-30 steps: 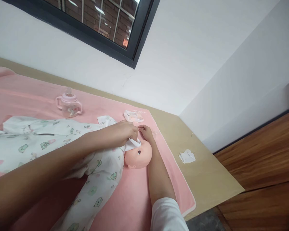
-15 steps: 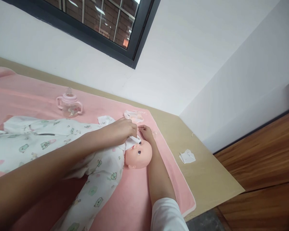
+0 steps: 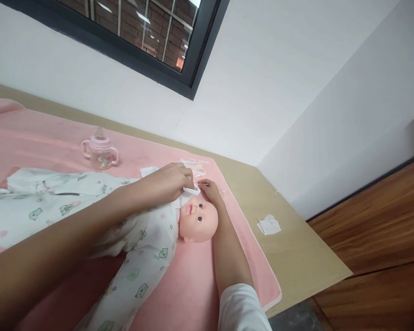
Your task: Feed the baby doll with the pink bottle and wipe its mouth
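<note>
A doll [image 3: 205, 225] lies on its back on a pink blanket [image 3: 189, 285], its bare head toward the right. It wears a white outfit [image 3: 158, 239] with green animal prints. My left hand [image 3: 177, 179] reaches over the doll's chest, fingers closed on a small white cloth [image 3: 192, 190] beside its face. Mouth and eyes are uncovered. On the far side of the head, my right hand [image 3: 209, 187] is partly visible with slightly bent fingers, its forearm running along the top of the head. Whether it touches the doll is hard to see.
A pink two-handled baby bottle [image 3: 100, 151] stands on the blanket at the back left. Clear plastic packaging [image 3: 196, 168] lies behind my hands. A crumpled white tissue [image 3: 269, 225] rests on the tan tabletop [image 3: 296, 257]. A wall and dark-framed window [image 3: 189, 82] rise behind.
The white cloth in my left hand has shifted away from the doll's mouth, toward the far side, uncovering the mouth. My right hand is almost unmoved.
</note>
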The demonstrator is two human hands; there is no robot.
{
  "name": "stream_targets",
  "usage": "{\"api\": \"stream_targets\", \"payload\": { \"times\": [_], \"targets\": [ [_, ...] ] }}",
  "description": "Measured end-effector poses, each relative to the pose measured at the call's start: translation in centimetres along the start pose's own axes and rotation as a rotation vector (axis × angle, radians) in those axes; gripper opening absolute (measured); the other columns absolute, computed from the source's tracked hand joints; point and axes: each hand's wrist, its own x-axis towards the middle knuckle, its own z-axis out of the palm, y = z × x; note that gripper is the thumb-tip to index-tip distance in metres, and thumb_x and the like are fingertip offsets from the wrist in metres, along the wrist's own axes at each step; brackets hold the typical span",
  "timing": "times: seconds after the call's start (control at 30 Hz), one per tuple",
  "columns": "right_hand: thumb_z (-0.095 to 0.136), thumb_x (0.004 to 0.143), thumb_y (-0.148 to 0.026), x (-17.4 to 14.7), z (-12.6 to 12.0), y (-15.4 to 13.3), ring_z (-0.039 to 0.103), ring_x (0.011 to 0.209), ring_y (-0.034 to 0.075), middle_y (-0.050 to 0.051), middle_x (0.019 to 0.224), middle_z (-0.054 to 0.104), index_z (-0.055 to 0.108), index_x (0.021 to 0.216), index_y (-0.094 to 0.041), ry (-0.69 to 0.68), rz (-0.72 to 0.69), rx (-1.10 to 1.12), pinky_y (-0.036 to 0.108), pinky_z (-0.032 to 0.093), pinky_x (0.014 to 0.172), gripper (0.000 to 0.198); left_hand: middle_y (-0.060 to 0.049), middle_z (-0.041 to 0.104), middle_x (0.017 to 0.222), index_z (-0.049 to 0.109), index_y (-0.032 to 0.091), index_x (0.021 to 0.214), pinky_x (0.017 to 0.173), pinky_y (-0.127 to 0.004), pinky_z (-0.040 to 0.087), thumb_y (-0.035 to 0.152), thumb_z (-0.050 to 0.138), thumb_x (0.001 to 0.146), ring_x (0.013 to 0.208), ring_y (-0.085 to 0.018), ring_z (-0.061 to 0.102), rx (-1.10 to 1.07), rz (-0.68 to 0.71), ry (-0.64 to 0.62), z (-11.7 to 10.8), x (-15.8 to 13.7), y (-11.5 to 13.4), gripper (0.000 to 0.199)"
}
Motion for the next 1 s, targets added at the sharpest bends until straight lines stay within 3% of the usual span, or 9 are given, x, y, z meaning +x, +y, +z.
{"api": "stream_targets", "payload": {
  "times": [0.1, 0.2, 0.33, 0.43, 0.57, 0.7, 0.8, 0.93, 1.0],
  "targets": [
    [0.059, 0.081, -0.023, -0.5, -1.0, -3.2, 0.065, 0.083, 0.013, 0.007, 0.104, 0.072, 0.069, 0.096, -0.016, -0.048, -0.016, 0.038, 0.033, 0.053, 0.091, 0.02, -0.008, 0.062, 0.124, 0.077, 0.021, 0.09, 0.096, -0.041, 0.046, 0.002, 0.047, 0.076, 0.114, -0.027, 0.054, -0.041, -0.036, 0.151, -1.3, -0.4, -0.2, 0.039],
    [0.06, 0.082, -0.024, -2.0, -2.3, -8.1, 0.065, 0.097, 0.015, 0.008, 0.119, 0.068, 0.069, 0.103, -0.018, -0.046, -0.196, 0.036, 0.034, 0.051, 0.096, 0.024, -0.008, 0.052, 0.141, 0.077, 0.021, 0.093, 0.104, -0.047, 0.043, 0.007, 0.047, 0.08, 0.129, -0.03, 0.045, -0.032, -0.073, 0.311, -2.3, -0.9, -0.6, 0.035],
    [0.066, 0.085, -0.039, -5.8, -2.5, -14.6, 0.061, 0.114, 0.019, 0.006, 0.134, 0.061, 0.065, 0.12, -0.026, -0.194, -0.475, 0.018, 0.035, 0.052, 0.098, 0.037, -0.009, 0.045, 0.149, 0.077, 0.019, 0.091, 0.11, -0.053, 0.037, 0.007, 0.048, 0.079, 0.136, -0.034, 0.038, 0.026, -0.075, 0.339, -2.6, -1.2, -1.8, 0.034],
    [0.07, 0.084, -0.046, -8.8, -1.3, -17.5, 0.051, 0.13, 0.021, 0.003, 0.143, 0.051, 0.059, 0.129, -0.033, -0.224, -0.647, -0.131, 0.039, 0.048, 0.107, 0.048, -0.01, 0.044, 0.15, 0.077, 0.017, 0.089, 0.114, -0.053, 0.034, 0.008, 0.048, 0.079, 0.139, -0.033, 0.036, 0.05, -0.077, 0.299, -2.5, -1.4, -2.7, 0.032],
    [0.071, 0.084, -0.049, -10.8, 0.5, -18.5, 0.045, 0.137, 0.026, 0.005, 0.142, 0.05, 0.067, 0.116, -0.031, -0.153, -0.722, -0.335, 0.044, 0.044, 0.11, 0.037, -0.007, 0.047, 0.15, 0.077, 0.02, 0.096, 0.116, -0.052, 0.033, 0.012, 0.048, 0.081, 0.141, -0.03, 0.035, 0.055, -0.134, 0.244, -2.8, -1.6, -3.2, 0.033],
    [0.062, 0.092, -0.037, -10.6, 0.8, -18.4, 0.057, 0.122, 0.023, 0.007, 0.126, 0.063, 0.071, 0.098, -0.025, -0.111, -0.721, -0.378, 0.041, 0.047, 0.104, 0.016, -0.008, 0.05, 0.148, 0.075, 0.018, 0.1, 0.115, -0.049, 0.034, 0.019, 0.044, 0.087, 0.139, -0.029, 0.039, 0.047, -0.149, 0.201, -2.7, -1.6, -3.2, 0.033],
    [0.06, 0.092, -0.03, -10.3, 0.3, -18.4, 0.063, 0.111, 0.021, 0.006, 0.115, 0.069, 0.07, 0.089, -0.021, -0.074, -0.68, -0.385, 0.037, 0.048, 0.099, 0.013, -0.01, 0.049, 0.149, 0.073, 0.017, 0.102, 0.115, -0.048, 0.034, 0.024, 0.042, 0.09, 0.139, -0.029, 0.039, 0.05, -0.153, 0.171, -2.4, -1.5, -3.5, 0.034],
    [0.058, 0.09, -0.028, -9.9, -0.4, -18.2, 0.067, 0.091, 0.017, 0.003, 0.096, 0.073, 0.068, 0.085, -0.02, -0.06, -0.538, -0.366, 0.031, 0.05, 0.083, 0.014, -0.011, 0.047, 0.151, 0.056, 0.019, 0.137, 0.114, -0.047, 0.033, 0.035, 0.046, 0.092, 0.14, -0.03, 0.039, 0.02, -0.212, 0.195, -3.3, -2.3, -5.2, 0.048],
    [0.057, 0.089, -0.028, -9.6, -0.8, -18.0, 0.065, 0.079, 0.016, 0.002, 0.086, 0.072, 0.067, 0.08, -0.019, -0.049, -0.472, -0.355, 0.028, 0.048, 0.075, 0.016, -0.009, 0.051, 0.146, 0.048, 0.022, 0.144, 0.108, -0.043, 0.039, 0.039, 0.047, 0.093, 0.132, -0.028, 0.047, 0.002, -0.307, 0.234, -4.5, -3.3, -6.3, 0.054]
  ]
}}
